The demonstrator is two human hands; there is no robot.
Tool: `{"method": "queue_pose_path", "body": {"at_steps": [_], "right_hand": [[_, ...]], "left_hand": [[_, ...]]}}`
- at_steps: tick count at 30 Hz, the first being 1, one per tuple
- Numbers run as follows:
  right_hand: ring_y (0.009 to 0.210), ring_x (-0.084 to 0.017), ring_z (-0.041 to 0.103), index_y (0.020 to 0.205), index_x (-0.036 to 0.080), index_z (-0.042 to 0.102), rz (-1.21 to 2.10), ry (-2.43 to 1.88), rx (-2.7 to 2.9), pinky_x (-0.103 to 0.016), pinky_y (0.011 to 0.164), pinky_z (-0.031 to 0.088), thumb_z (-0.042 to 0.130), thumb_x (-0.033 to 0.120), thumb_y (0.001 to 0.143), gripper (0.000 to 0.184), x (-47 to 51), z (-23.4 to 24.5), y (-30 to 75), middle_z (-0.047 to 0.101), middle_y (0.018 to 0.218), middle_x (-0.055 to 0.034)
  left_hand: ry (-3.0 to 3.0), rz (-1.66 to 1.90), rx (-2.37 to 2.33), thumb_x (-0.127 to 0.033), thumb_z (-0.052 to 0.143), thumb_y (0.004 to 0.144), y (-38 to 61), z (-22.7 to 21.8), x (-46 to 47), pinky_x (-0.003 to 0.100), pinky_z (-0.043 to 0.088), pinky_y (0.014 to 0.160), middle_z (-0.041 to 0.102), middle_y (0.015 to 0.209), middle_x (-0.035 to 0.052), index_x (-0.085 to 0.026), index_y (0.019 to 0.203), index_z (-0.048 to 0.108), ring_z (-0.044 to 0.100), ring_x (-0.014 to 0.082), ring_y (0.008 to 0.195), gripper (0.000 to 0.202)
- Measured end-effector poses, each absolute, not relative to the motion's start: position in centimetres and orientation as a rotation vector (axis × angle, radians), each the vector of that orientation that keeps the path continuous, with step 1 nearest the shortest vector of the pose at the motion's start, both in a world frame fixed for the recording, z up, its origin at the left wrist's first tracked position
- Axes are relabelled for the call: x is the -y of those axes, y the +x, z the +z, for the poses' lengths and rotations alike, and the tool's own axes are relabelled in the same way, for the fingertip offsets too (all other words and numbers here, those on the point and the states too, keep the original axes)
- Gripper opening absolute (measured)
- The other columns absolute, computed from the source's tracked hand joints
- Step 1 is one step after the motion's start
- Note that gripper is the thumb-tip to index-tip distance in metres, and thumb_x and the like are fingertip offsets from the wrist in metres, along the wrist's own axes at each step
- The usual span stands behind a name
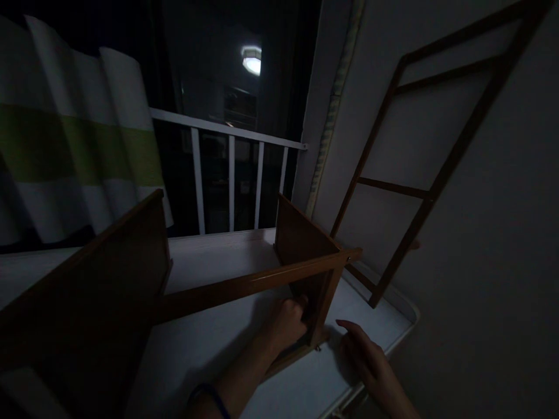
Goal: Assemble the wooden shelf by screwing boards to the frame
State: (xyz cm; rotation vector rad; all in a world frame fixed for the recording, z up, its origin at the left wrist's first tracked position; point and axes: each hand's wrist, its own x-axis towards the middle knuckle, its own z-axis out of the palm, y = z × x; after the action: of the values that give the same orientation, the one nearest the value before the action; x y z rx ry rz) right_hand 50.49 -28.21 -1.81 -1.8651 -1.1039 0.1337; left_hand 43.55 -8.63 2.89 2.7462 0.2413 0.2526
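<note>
A brown wooden shelf unit stands on a white ledge, made up of a left side panel (pixel 109 256), a right side panel (pixel 303 238) and a long front rail (pixel 257 281). Through the opening under the rail reaches my left hand (pixel 288 319), its fingers curled close by the right upright (pixel 326 302). What those fingers hold, if anything, is hidden in the dark. My right hand (pixel 367 356) is just right of the upright's foot, index finger stretched out, apart from the wood. Near that foot a small metal bolt (pixel 318 348) sticks out.
Leaning on the right wall is a tall wooden frame with crossbars (pixel 393 186). White railing (pixel 231 180) runs along the dark window, where a lamp (pixel 252 60) is reflected. A white and green curtain (pixel 78 145) hangs at the left. The white ledge (pixel 218 256) has a raised rim.
</note>
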Motion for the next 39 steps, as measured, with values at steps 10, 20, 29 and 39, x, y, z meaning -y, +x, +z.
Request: {"method": "queue_pose_path", "body": {"at_steps": [10,20,29,39], "right_hand": [[0.091,-0.017,0.054,0.118,0.023,0.04,0.14,-2.234,1.283,-0.028,0.077,0.039,0.036,0.018,0.079,0.039,28.8,0.0,51.1,0.057,0.104,-0.0044],[0.074,-0.014,0.059,0.099,0.021,0.052,0.266,-2.128,1.463,-0.022,0.064,0.042,0.045,0.028,0.08,0.022,26.2,1.5,51.6,0.064,0.085,-0.0005],[0.075,-0.014,0.058,0.089,0.02,0.053,0.228,-2.113,1.444,-0.023,0.066,0.04,0.04,0.031,0.084,0.017,27.0,0.9,51.3,0.063,0.084,-0.001],[0.076,-0.014,0.058,0.09,0.021,0.054,0.25,-2.112,1.42,-0.022,0.066,0.04,0.042,0.029,0.084,0.016,28.5,0.8,50.3,0.062,0.084,-0.0013]], "left_hand": [[2.805,0.36,-0.171,-0.031,0.04,0.079,43.6,2.3,8.7,0.034,0.047,0.067,0.064,0.083,0.0117,-0.014,0.098,0.053,0.061,0.0253,0.078,0.029],[2.787,0.365,-0.148,-0.035,0.038,0.08,43.1,3.0,8.9,0.031,0.047,0.068,0.065,0.084,0.012,-0.014,0.096,0.054,0.061,0.0236,0.078,0.03],[2.76,0.356,-0.098,-0.025,0.045,0.074,42.7,2.8,9.6,0.029,0.047,0.067,0.065,0.084,0.0097,-0.015,0.094,0.055,0.061,0.0224,0.077,0.025],[2.751,0.349,-0.088,-0.027,0.046,0.073,42.4,2.5,10.5,0.027,0.046,0.063,0.065,0.079,0.0085,-0.015,0.09,0.056,0.061,0.0213,0.072,0.023]]}}
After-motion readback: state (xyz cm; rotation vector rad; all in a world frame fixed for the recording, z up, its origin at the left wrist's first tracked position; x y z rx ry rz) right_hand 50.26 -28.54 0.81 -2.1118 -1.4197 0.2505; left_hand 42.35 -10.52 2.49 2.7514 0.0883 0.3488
